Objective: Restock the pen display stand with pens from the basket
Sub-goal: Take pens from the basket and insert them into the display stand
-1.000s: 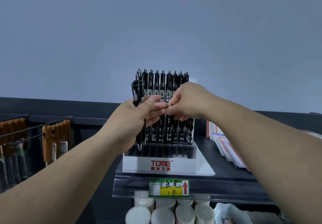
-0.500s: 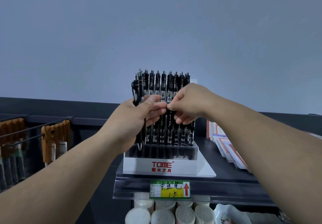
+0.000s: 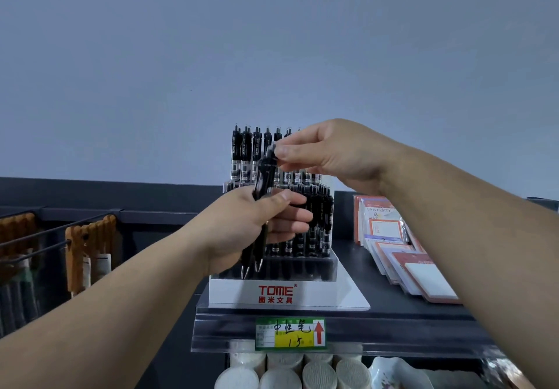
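A white pen display stand marked TOME stands on the dark shelf, its rows filled with upright black pens. In front of it my left hand grips a small bunch of black pens, tips pointing down. My right hand is raised above the left and pinches the top end of one pen of that bunch between thumb and forefinger. The basket is not in view.
The shelf edge carries a green and yellow price tag. Notepads lie fanned out right of the stand. Orange-carded goods hang on wire hooks at the left. White rolls sit on the level below.
My right hand has risen from beside the left hand to above it, now pinching a pen's top end. The left hand has dropped a little with its bunch.
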